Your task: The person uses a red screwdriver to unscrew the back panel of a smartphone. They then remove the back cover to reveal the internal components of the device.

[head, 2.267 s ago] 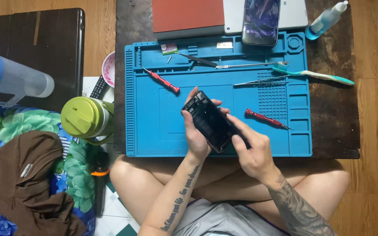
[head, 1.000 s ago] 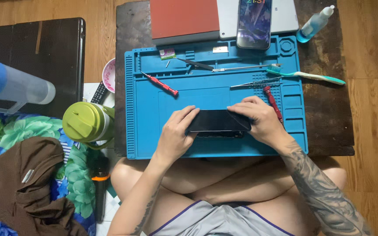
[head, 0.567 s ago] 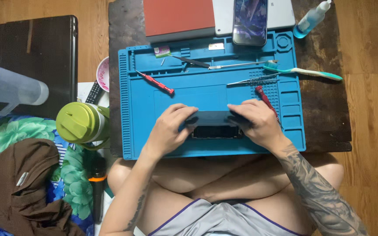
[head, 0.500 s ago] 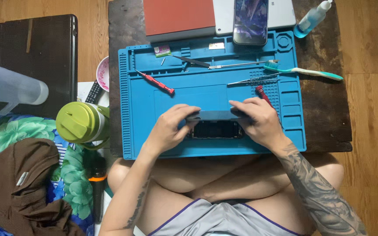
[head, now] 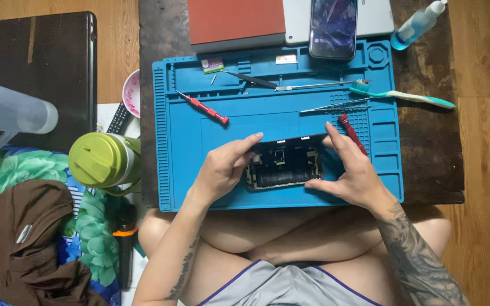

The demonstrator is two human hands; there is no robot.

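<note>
Both hands, left (head: 220,170) and right (head: 354,173), grip the opened phone (head: 283,167), fingers curled.

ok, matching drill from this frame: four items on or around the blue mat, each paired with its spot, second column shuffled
Things:
1. opened phone
2. toothbrush
3. green-lidded jug
4. spray bottle

Places:
A. top right, off the mat
B. between left hand and right hand
C. left of the mat
D. across the mat's right edge

Pairs: 1-B, 2-D, 3-C, 4-A
</note>
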